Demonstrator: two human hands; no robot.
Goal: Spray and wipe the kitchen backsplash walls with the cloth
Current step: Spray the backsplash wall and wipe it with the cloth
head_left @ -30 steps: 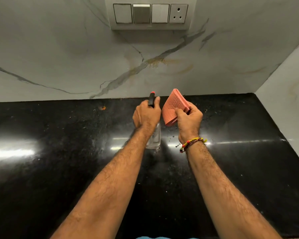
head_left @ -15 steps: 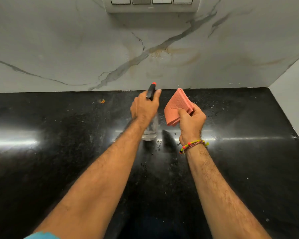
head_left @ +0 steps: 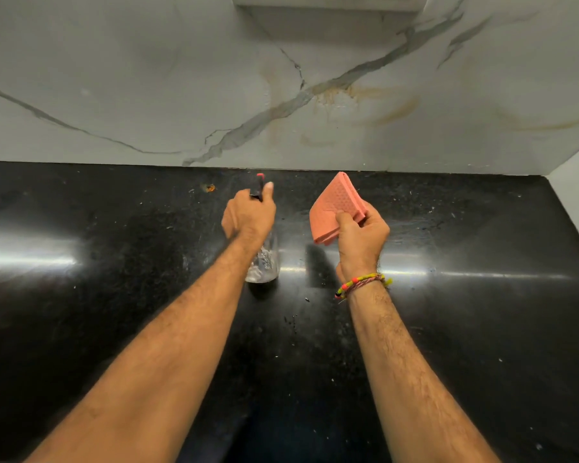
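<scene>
The left hand [head_left: 248, 217] is wrapped round the neck of a clear spray bottle [head_left: 263, 262], a fingertip up by its black, red-tipped nozzle [head_left: 257, 186] aimed at the marble backsplash [head_left: 214, 95]; the bottle looks close to empty, only a little liquid showing near its base, just above the black countertop [head_left: 114, 295]; the right hand [head_left: 360, 240] pinches a folded pink cloth [head_left: 335, 208] beside it, held upright, clear of the wall; a beaded bracelet [head_left: 361, 284] circles that wrist; orange-brown stains [head_left: 348, 93] mark the wall.

Black speckled countertop [head_left: 114, 329] w/ orange speck [head_left: 210, 187] nr back edge
</scene>
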